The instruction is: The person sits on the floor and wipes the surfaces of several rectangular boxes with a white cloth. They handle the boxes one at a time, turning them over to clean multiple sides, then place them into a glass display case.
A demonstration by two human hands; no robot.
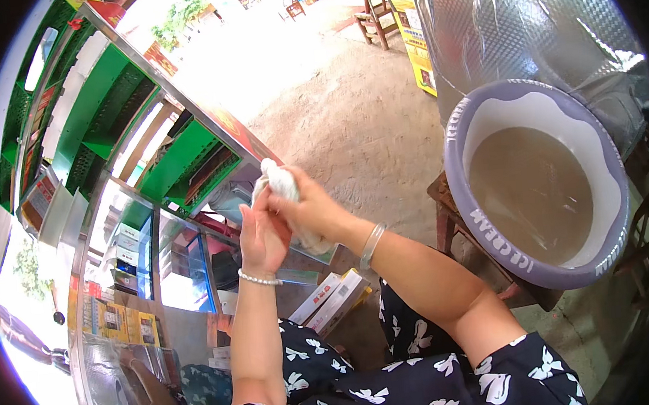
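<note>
In the head view, a bunched white cloth (282,184) is between my two hands, near the middle. My right hand (306,204) is closed around it, and part of the cloth hangs below that hand. Against the cloth and the right hand's fingers rests my left hand (263,235), palm turned up; whether its fingers grip the cloth is hidden. A purple-rimmed plastic basin (475,214) holding murky brown water (530,194) stands on a wooden stool (444,216) to the right, apart from both hands.
On the left runs a glass display case (182,269) with green shelving (119,98) above. Long cartons (337,303) lie low near my legs. Silvery quilted sheeting (521,25) covers something behind the basin. A wooden chair (377,21) stands farther off on the bare floor (347,127).
</note>
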